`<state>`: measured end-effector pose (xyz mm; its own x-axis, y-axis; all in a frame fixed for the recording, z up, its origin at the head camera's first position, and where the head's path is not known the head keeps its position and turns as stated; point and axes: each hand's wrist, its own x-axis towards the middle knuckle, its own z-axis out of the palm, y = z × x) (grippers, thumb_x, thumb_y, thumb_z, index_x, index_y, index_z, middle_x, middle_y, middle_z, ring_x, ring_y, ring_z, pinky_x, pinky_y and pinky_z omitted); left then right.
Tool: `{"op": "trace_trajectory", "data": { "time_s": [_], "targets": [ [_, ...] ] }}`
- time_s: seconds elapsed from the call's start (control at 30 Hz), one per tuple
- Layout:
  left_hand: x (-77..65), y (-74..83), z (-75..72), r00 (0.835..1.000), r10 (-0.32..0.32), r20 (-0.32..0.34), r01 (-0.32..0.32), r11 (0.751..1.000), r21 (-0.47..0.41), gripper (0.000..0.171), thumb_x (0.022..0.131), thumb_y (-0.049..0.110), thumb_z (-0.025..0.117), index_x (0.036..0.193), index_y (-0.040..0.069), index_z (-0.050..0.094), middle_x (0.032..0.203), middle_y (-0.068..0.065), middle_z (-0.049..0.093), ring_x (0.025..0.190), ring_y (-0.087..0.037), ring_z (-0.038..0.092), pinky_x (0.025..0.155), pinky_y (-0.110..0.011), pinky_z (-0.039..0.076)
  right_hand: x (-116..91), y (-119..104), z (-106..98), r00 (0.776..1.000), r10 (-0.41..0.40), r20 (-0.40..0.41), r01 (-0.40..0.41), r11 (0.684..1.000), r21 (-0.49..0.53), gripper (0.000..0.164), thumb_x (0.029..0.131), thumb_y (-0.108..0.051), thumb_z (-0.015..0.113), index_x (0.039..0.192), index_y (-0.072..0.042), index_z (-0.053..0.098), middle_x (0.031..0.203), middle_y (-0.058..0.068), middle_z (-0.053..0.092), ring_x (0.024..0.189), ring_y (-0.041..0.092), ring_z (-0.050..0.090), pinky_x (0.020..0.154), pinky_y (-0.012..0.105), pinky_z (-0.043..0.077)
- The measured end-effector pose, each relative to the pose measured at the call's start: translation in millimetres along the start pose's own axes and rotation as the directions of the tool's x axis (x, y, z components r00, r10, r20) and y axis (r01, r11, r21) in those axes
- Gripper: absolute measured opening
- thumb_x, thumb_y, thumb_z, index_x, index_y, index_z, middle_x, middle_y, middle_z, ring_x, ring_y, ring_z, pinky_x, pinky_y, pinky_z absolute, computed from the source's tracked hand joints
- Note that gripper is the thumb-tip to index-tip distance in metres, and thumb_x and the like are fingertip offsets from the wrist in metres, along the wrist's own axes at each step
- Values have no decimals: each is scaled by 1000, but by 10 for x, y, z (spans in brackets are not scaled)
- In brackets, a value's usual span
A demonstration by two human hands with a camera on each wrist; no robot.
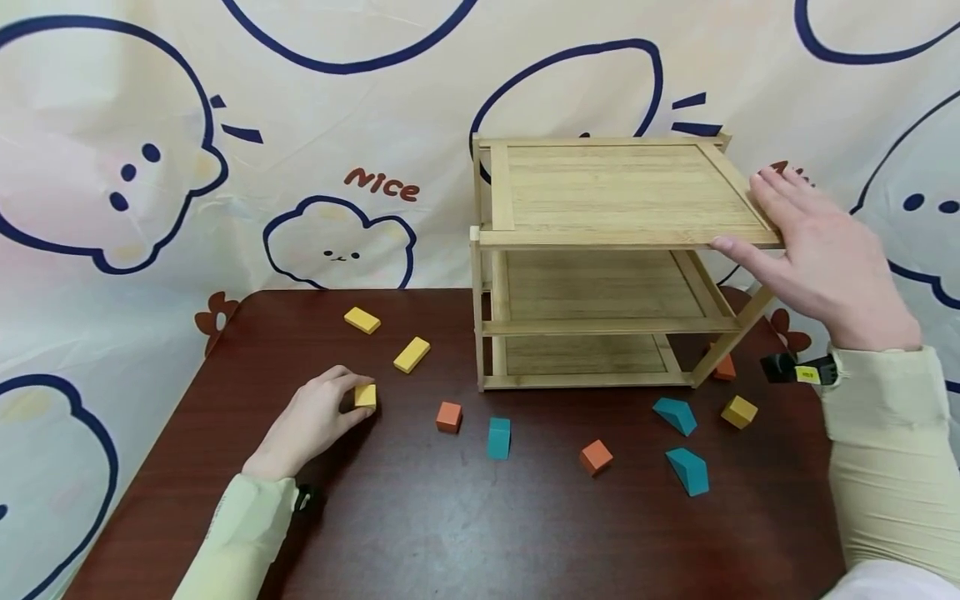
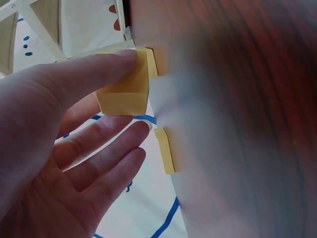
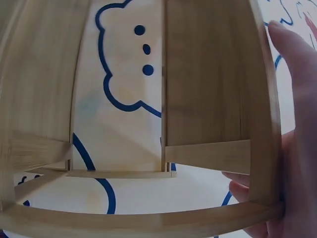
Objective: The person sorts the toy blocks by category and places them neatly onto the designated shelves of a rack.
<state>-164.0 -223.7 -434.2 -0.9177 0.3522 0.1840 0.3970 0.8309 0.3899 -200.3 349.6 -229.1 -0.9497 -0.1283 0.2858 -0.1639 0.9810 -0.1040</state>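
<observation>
At the left of the head view, my left hand pinches a small yellow block between thumb and fingers, low over the dark table. The left wrist view shows the thumb across this yellow block, with the other fingers loosely bent below it. A wooden shelf rack with several tiers stands at the back right. My right hand rests on the top tier's right front corner, fingers extended and thumb along the front edge. Wooden tiers fill much of the right wrist view beside that hand.
Two yellow blocks lie beyond the left hand. Nearer the middle are an orange cube, a teal block and another orange cube. Teal wedges, a yellow cube and an orange block lie right.
</observation>
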Motion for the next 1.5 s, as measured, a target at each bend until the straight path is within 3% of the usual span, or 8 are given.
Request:
{"op": "trace_trajectory", "data": {
  "time_s": [0.23,0.57,0.8,1.2,1.5],
  "targets": [
    [70,65,-24,1000,9,-11,-9,1000,-15,38,83,14,87,117,2,74,106,-7,66,91,-23,65,81,-44,58,-8,-35,7,1000,-11,4,12,996,-89,96,97,-71,42,162,-5,16,165,21,14,150,43,15,109,68,25],
    [169,166,-81,1000,14,-5,-14,1000,-28,38,84,16,86,118,4,73,109,-7,66,87,-23,60,76,-39,55,0,-88,34,999,-24,-24,21,994,-109,95,96,-71,44,163,-7,21,162,23,25,141,51,33,94,73,37],
    [238,283,-160,998,55,-32,-56,998,-21,41,83,18,87,120,4,73,108,-5,66,84,-20,58,71,-36,53,11,-82,57,999,-35,-39,31,995,-98,95,96,-70,45,163,-8,20,163,20,23,143,48,30,98,72,36],
    [353,462,-214,993,111,-43,-113,992,-63,45,80,12,89,121,1,74,109,-7,65,91,-25,63,79,-40,58,3,-91,74,998,-22,-56,18,997,-78,95,96,-70,46,162,-6,23,163,21,25,141,50,32,99,72,35],
    [363,567,-257,994,100,-46,-105,987,-123,45,78,16,91,118,6,74,112,-6,70,97,-25,65,86,-44,58,-1,-95,83,999,-13,-51,10,998,-63,95,96,-70,47,163,-8,21,165,19,22,145,47,27,104,71,30]
  ]
}}
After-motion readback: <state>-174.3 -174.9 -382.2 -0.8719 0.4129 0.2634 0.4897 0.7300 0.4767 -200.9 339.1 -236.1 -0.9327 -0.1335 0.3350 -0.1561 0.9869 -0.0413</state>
